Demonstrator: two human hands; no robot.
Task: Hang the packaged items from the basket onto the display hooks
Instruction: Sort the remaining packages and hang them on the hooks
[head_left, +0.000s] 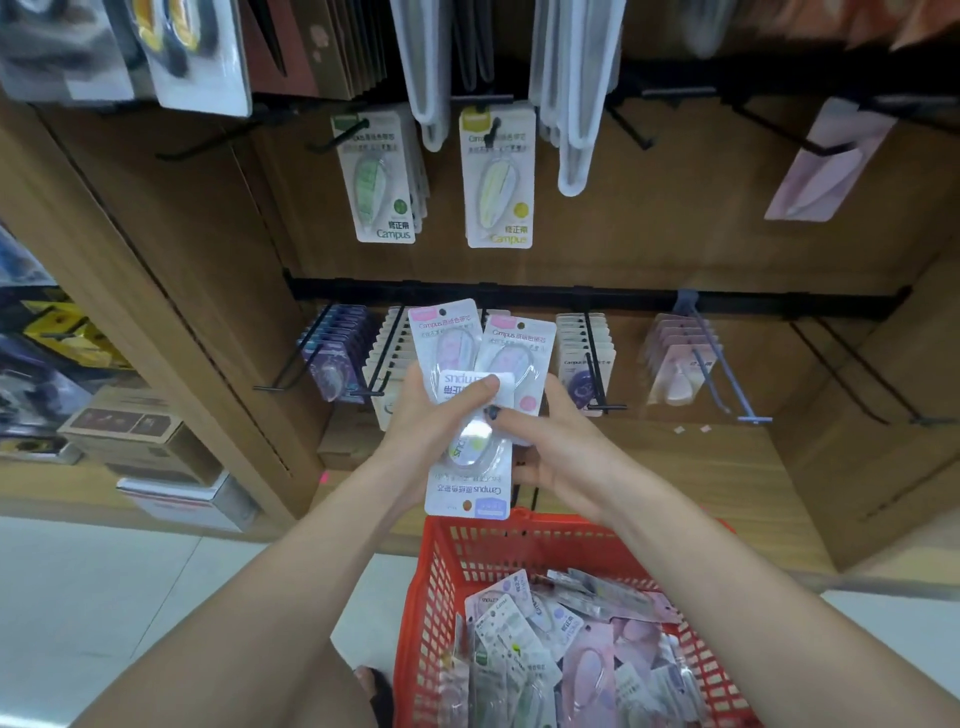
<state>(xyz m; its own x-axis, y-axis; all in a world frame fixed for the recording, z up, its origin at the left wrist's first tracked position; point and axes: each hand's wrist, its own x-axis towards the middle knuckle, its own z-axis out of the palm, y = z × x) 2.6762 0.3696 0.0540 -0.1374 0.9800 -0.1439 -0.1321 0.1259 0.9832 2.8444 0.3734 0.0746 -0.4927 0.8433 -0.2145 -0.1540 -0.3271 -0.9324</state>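
Left hand (431, 415): we hold a bunch of packs (470, 374), thumb pressed on top.
Right hand (561, 447): our fingers curl around one upside-down pack (470, 467).
Basket (441, 582): lots more packs inside, just under our hands.
Hooks (597, 364): some are nearly full.
Risk: holding so many, a pack could slip and drop.

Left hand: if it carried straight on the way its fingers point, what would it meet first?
Probably the cream packets on the lower hooks, just beyond the left hand; depth is unclear.
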